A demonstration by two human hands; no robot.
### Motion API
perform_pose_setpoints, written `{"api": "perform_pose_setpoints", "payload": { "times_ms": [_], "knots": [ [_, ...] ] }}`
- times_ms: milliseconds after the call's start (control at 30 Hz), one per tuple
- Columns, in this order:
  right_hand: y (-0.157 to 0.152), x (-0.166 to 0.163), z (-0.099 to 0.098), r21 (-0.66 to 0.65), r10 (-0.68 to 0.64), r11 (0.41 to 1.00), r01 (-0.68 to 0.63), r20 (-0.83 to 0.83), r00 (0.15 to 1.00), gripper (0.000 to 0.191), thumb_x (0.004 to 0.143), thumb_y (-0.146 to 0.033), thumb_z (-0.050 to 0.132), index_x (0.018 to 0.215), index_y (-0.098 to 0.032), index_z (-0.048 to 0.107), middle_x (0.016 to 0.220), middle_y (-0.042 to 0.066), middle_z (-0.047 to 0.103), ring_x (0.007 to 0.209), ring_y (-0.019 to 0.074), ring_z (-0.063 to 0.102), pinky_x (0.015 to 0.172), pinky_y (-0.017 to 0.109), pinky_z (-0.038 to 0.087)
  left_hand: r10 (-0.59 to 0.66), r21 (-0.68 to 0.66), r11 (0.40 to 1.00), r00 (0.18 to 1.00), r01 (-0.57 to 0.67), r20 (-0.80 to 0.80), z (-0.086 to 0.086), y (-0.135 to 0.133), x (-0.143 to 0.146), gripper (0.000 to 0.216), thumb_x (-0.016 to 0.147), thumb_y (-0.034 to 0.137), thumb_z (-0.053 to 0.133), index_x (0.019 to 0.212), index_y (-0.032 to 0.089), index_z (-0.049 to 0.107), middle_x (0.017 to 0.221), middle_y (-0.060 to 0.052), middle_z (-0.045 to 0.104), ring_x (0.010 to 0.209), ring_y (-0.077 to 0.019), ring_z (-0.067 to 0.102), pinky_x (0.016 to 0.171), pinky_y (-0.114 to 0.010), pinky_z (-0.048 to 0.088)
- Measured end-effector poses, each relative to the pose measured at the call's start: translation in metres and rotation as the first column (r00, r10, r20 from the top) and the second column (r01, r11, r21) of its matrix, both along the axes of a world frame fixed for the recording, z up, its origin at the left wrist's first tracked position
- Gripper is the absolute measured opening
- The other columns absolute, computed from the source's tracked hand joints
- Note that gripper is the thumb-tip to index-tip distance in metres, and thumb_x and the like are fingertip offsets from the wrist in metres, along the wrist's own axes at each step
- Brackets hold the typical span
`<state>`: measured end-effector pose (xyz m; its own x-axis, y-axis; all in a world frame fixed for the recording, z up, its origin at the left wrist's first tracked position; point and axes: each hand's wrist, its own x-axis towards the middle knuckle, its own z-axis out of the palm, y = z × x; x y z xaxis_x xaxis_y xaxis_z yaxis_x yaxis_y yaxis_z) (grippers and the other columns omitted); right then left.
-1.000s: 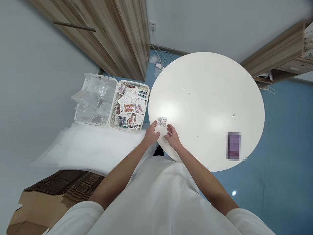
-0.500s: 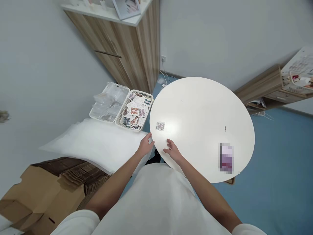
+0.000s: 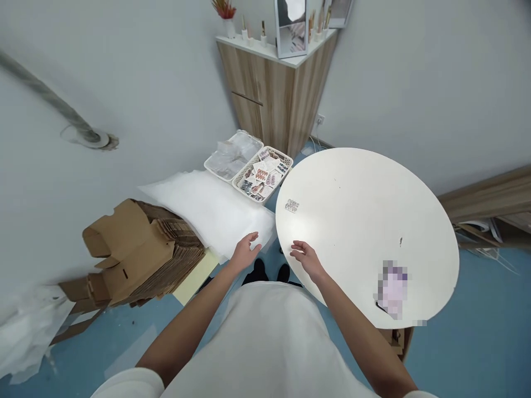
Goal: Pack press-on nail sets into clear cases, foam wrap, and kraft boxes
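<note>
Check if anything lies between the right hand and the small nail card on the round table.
Nothing visible does. The right hand is open at the near edge of the table, and only bare white tabletop separates it from the nail card.

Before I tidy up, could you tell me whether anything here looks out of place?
The stack of flat cardboard boxes slumps sideways, its top one half unfolded, with crumpled white wrap beside it. One card of nails lies alone on the table, outside the basket.
</note>
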<state>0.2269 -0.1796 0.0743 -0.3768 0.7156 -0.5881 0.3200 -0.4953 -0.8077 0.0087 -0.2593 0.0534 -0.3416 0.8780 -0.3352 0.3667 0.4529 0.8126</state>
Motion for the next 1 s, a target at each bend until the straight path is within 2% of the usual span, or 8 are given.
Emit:
{"api": "perform_pose_setpoints", "payload": {
  "times_ms": [100,233,367,567,800,1000],
  "knots": [
    [-0.005,-0.005,0.014,0.028,0.051,0.998,-0.05,-0.023,0.998,0.038,0.068,-0.03,0.056,0.106,-0.022,0.054,0.108,0.007,0.058,0.087,0.0178,0.061,0.086,0.039,0.042,0.018,0.039,0.999,0.999,-0.017,-0.035,0.005,-0.017,-0.01,0.043,0.077,0.029,0.05,0.118,0.018,0.045,0.12,-0.01,0.053,0.113,-0.02,0.048,0.093,-0.037,0.04],
    [-0.005,-0.023,0.027,0.077,0.131,0.989,-0.129,-0.032,0.991,0.036,0.069,-0.031,0.057,0.103,-0.022,0.055,0.107,0.007,0.058,0.084,0.0176,0.061,0.083,0.037,0.044,-0.023,0.108,0.994,0.998,0.03,-0.06,0.02,-0.032,-0.023,0.042,0.075,0.03,0.052,0.115,0.019,0.049,0.118,-0.009,0.055,0.11,-0.022,0.05,0.09,-0.038,0.042],
    [0.002,-0.058,0.033,0.166,0.176,0.971,-0.17,-0.024,0.984,0.036,0.067,-0.036,0.059,0.101,-0.021,0.056,0.103,0.007,0.059,0.082,0.0188,0.062,0.08,0.038,0.045,-0.035,0.179,0.983,0.997,0.046,-0.067,0.034,-0.042,-0.044,0.042,0.074,0.031,0.053,0.115,0.021,0.05,0.116,-0.009,0.056,0.109,-0.0229,0.051,0.087,-0.038,0.045],
    [-0.001,-0.119,0.04,0.268,0.223,0.942,-0.203,-0.043,0.974,0.039,0.067,-0.036,0.059,0.103,-0.021,0.056,0.103,0.007,0.059,0.084,0.0177,0.06,0.079,0.035,0.045,0.061,0.243,0.969,0.998,-0.052,-0.031,0.041,-0.05,-0.088,0.041,0.072,0.028,0.055,0.112,0.019,0.052,0.111,-0.009,0.059,0.102,-0.0215,0.055,0.085,-0.038,0.046],
    [-0.008,-0.155,0.036,0.284,0.311,0.91,-0.302,0.015,0.95,0.038,0.068,-0.037,0.059,0.102,-0.022,0.057,0.099,0.006,0.061,0.082,0.0177,0.06,0.076,0.036,0.046,0.129,0.22,0.963,0.983,-0.156,0.132,0.047,-0.04,-0.116,0.04,0.07,0.026,0.059,0.109,0.02,0.054,0.108,-0.009,0.061,0.096,-0.0198,0.058,0.078,-0.035,0.05],
    [0.029,-0.18,0.031,0.334,0.327,0.878,-0.342,0.102,0.939,0.036,0.067,-0.035,0.059,0.1,-0.021,0.058,0.1,0.006,0.062,0.087,0.0175,0.058,0.079,0.035,0.046,0.186,0.179,0.955,0.949,-0.236,0.255,0.034,-0.009,-0.132,0.041,0.069,0.025,0.061,0.109,0.018,0.053,0.105,-0.009,0.061,0.093,-0.0182,0.059,0.079,-0.034,0.049]
  ]
}}
